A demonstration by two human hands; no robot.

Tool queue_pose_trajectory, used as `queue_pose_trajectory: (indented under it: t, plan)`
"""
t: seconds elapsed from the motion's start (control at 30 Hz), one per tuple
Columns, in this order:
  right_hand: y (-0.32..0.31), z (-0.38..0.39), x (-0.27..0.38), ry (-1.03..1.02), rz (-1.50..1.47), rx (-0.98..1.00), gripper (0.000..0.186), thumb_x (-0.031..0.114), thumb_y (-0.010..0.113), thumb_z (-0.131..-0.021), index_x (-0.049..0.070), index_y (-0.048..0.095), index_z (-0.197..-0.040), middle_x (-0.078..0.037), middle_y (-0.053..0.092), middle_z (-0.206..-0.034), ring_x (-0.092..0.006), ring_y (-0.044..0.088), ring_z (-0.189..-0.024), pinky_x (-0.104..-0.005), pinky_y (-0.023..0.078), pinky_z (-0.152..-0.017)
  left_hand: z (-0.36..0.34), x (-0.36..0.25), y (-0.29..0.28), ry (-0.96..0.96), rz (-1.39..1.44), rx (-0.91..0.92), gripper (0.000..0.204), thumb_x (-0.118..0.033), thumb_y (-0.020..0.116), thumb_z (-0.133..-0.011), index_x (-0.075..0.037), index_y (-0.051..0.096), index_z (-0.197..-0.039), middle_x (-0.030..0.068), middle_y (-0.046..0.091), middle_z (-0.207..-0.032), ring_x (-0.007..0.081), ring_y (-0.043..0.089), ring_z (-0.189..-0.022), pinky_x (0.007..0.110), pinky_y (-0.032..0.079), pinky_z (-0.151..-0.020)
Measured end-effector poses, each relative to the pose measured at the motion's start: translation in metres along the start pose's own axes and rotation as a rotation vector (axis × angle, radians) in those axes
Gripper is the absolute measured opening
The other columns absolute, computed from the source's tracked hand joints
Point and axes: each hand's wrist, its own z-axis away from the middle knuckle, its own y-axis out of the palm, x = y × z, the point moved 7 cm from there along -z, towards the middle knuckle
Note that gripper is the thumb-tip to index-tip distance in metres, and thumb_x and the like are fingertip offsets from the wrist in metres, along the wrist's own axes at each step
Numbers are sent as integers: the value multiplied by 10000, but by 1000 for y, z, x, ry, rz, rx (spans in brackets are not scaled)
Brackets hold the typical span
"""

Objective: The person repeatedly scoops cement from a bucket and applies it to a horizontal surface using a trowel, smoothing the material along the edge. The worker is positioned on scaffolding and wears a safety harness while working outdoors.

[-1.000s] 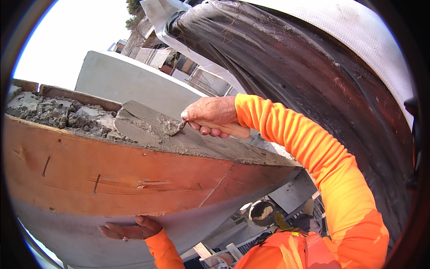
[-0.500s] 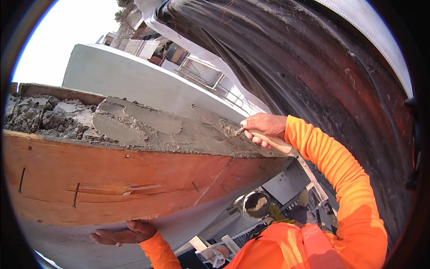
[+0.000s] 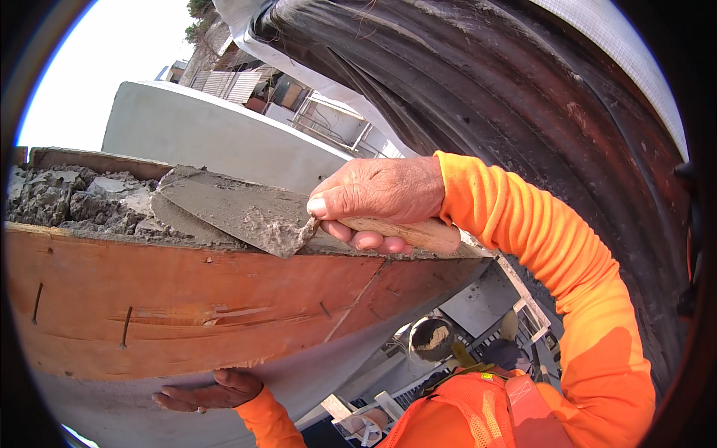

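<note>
My right hand [image 3: 381,201] is closed around the wooden handle of a mortar-caked trowel [image 3: 239,213]. The trowel's blade lies on the wet mortar [image 3: 179,216] along the top of the wall, its tip pointing left. An orange-brown formwork board [image 3: 187,299] runs along the near side of the wall top. Under the board's lower edge, my left hand [image 3: 213,390] rests with fingers stretched out against the grey wall face, holding nothing.
Rough, lumpy mortar [image 3: 67,198] fills the wall top at the left. Nails [image 3: 126,327] stick out of the board. A dark plastic sheet [image 3: 485,97] hangs at the right. Below stand a bucket [image 3: 432,338] with mortar and a wooden frame [image 3: 523,299].
My right hand has swept the trowel leftward along the wall top, from the right part to the rough mortar's edge. My left hand has stayed nearly in place.
</note>
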Motion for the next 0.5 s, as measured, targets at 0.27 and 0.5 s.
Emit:
queue_pose_trajectory:
  t: [0.27, 0.5]
  plan:
    - [29, 47, 11, -127, 145, -24, 389, 402, 511, -1123, 76, 583, -924, 22, 518, -673, -63, 498, -570, -250, 413, -506, 0, 1, 0, -2, 9, -5, 870, -649, 388, -1079, -8, 263, -1654, 280, 229, -1688, 468, 228, -1555, 653, 236, -1224]
    - [-20, -9, -18, -89, 266, -221, 415, 416, 469, -1119, 86, 558, -884, 1, 534, -664, -112, 551, -503, -294, 486, -444, 2, 3, 2, 15, 10, 11, 862, -621, 397, -1082, -6, 229, -1662, 277, 210, -1696, 468, 202, -1564, 663, 223, -1223]
